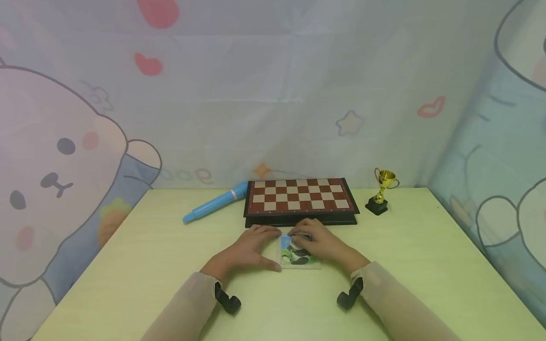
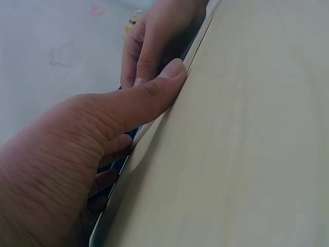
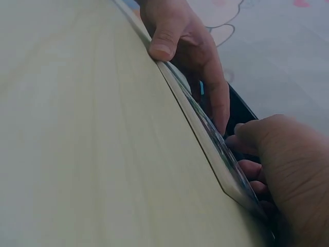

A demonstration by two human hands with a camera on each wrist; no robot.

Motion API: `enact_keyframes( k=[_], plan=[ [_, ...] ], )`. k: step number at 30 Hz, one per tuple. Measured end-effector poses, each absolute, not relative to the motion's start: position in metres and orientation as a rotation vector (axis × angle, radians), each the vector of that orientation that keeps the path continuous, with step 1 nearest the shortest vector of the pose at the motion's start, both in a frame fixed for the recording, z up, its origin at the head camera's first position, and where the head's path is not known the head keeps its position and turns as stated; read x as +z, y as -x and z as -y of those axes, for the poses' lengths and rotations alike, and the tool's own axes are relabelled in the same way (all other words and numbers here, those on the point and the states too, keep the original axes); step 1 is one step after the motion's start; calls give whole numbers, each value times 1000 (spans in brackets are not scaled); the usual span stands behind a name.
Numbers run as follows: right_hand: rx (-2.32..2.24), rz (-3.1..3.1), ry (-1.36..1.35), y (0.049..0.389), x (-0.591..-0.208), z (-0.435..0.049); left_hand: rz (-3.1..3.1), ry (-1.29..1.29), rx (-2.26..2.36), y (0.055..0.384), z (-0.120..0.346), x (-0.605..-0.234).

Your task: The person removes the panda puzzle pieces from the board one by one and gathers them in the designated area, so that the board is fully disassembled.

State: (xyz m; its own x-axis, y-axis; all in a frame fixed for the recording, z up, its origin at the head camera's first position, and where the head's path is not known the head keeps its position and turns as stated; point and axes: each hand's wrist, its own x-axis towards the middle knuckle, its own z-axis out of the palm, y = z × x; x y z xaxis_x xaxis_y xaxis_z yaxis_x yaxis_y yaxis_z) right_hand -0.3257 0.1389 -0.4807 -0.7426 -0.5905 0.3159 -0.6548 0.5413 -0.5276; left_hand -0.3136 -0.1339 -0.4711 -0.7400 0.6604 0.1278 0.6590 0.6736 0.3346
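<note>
"Principal item?"
"One panda picture board (image 1: 294,259), square, pale-edged. Lies flat on the tabletop (image 1: 145,265), picture side up, between the two hands, on the near side of the chessboard."

"Left hand (image 1: 247,248)?"
"At the board's left side. Thumb at the near left corner, fingers reaching to the far left corner. Grip open, thumb and fingers spread well apart."

"Right hand (image 1: 322,242)?"
"At the board's far right corner, covering part of the picture. Fingers bent beyond the far edge. Grip: cannot tell whether it pinches anything; the fingertips are partly hidden."

"Surrounding stock?"
"Chessboard (image 1: 300,195), one, red-brown and cream squares, black case, just beyond the hands. Blue wand (image 1: 215,206), one, lying aslant, its thick end beside the case's left side. Trophy (image 1: 386,177), one, gold cup on black base, upright, to the right of the chessboard."

"Backing?"
"Pale cloth (image 1: 239,118), printed with hearts, stars and cartoon animals."

"Worn items?"
"Beige sleeves (image 1: 183,308), two, with a black device (image 1: 230,304) at each wrist."
</note>
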Motion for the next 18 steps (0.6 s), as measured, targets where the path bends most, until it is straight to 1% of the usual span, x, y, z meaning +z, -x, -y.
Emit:
enact_keyframes(
  k=[11,18],
  plan=[
    [1005,2737,-977,325,-478,-133,-2883,-1112,532,311,133,-469],
    [1178,2768,-946,327,-475,-133,-2889,-1130,520,313,133,-471]
  ],
)
